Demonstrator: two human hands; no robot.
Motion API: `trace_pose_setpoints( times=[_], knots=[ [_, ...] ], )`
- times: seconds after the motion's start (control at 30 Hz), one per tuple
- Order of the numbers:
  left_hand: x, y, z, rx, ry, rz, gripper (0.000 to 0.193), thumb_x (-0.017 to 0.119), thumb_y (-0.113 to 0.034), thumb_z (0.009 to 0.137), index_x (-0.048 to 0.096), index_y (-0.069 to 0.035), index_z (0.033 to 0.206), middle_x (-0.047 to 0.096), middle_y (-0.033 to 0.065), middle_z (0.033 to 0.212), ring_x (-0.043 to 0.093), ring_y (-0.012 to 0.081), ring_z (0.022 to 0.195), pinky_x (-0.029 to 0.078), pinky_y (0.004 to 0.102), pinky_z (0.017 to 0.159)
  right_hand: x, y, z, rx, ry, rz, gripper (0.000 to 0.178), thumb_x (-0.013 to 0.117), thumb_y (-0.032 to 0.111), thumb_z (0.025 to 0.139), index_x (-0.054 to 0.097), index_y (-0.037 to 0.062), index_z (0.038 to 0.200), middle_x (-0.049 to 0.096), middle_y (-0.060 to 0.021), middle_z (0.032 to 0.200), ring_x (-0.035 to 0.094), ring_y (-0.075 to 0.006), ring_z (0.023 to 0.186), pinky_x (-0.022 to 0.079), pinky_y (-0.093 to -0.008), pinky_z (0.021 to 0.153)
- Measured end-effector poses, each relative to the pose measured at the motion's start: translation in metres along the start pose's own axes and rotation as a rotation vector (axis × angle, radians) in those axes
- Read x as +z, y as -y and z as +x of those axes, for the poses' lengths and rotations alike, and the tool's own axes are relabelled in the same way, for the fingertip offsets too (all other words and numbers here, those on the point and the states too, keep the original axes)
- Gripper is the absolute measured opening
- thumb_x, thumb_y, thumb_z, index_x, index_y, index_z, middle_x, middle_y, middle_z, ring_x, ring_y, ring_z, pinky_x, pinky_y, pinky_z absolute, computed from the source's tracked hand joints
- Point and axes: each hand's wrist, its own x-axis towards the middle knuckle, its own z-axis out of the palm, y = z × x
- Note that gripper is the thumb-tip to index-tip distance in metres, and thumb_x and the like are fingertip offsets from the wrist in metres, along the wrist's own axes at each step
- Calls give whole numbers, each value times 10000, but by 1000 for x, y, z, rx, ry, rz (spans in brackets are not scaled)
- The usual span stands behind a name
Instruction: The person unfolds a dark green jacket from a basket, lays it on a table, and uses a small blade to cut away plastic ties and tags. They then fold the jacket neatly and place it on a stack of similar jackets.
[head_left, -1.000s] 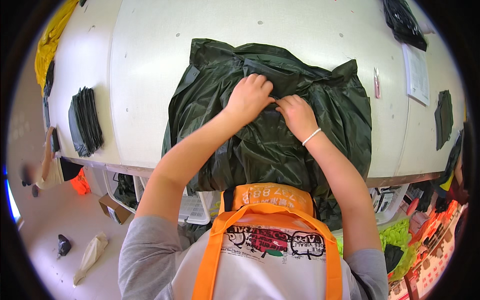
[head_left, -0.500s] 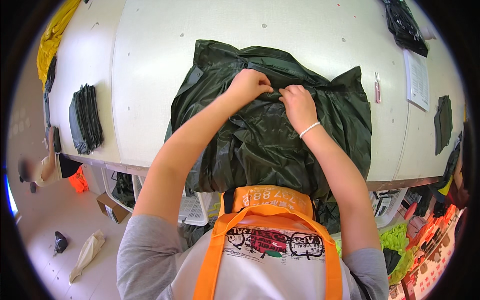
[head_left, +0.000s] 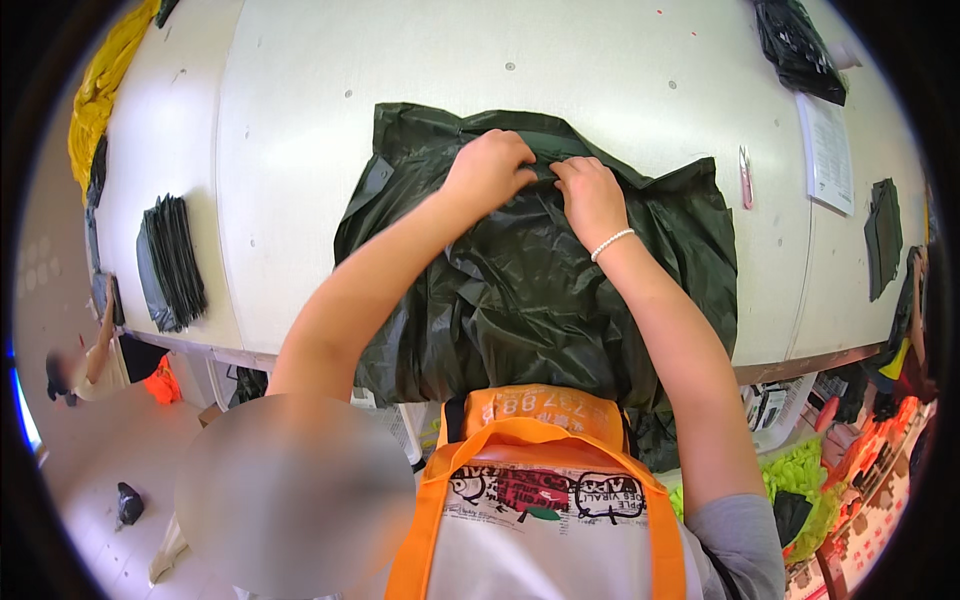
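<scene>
A dark green, shiny garment point(head_left: 500, 290) of thin raincoat-like fabric lies rumpled across the table's near edge and hangs down to my orange apron. Near its far side my left hand point(head_left: 490, 168) has its fingers curled and pinched on the fabric. Close beside it my right hand point(head_left: 592, 198), with a white bead bracelet at the wrist, pinches the same strip of cloth. A small gap separates the fingertips of the two hands. Above them the far edge of the garment stands up in loose folds.
On the pale table point(head_left: 300, 150), a stack of dark cut pieces point(head_left: 172, 262) lies left. Snips point(head_left: 745, 178), papers point(head_left: 828, 155) and a dark plastic-wrapped bundle point(head_left: 798, 50) lie right. Yellow fabric point(head_left: 108, 85) hangs far left, beyond a co-worker point(head_left: 98, 355). Crates stand under the table.
Both hands stay pinched on the fabric, with only a slight shift of the fingers. The far edge of the garment sits a little nearer to me. The whole view has moved slightly.
</scene>
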Motion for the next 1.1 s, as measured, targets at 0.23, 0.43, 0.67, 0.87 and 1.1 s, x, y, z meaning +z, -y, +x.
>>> trace_pose_setpoints(
  times=[0.23, 0.43, 0.67, 0.87, 1.1],
  knots=[
    [-2, 8, 23, -157, -7, -9, 220, 709, -247, 730, 733, -74, 863, 688, 105, 844, 650, 304, 815, 517, 390, 741, -10, -4, 31, 56, -55, 0, 239, 643, 72, 763, 637, 28, 998, 622, -116, 955, 556, -297, 975, 462, -389, 842],
    [-23, 51, 44, -268, -116, -202, 227, 751, -173, 716, 719, -59, 910, 666, 89, 924, 649, 217, 819, 521, 316, 747, -2, 11, 12, -3, -114, -38, 349, 640, 34, 768, 578, -20, 1107, 552, -130, 1142, 506, -310, 1095, 425, -397, 947],
    [-27, 73, 54, 33, 7, 323, 185, 700, -112, 734, 624, -52, 892, 584, 94, 918, 569, 293, 932, 493, 377, 800, 6, -4, 15, 5, -119, -57, 353, 697, 93, 747, 603, -9, 1071, 556, -123, 1138, 515, -305, 1089, 444, -380, 925],
    [-30, 75, 53, 162, 21, 360, 160, 648, -104, 792, 558, -49, 912, 566, 98, 905, 572, 298, 907, 494, 391, 781, 5, -7, 24, -23, -137, -76, 333, 711, 138, 749, 617, -10, 1032, 576, -115, 1088, 538, -295, 1046, 460, -380, 890],
    [-33, 86, 52, 191, 68, 333, 200, 661, -136, 794, 550, -47, 935, 554, 96, 932, 570, 285, 931, 503, 384, 766, 7, -2, 19, -11, -113, -69, 342, 706, 155, 756, 609, -3, 1043, 568, -110, 1089, 524, -288, 1054, 449, -374, 909]
  ],
)
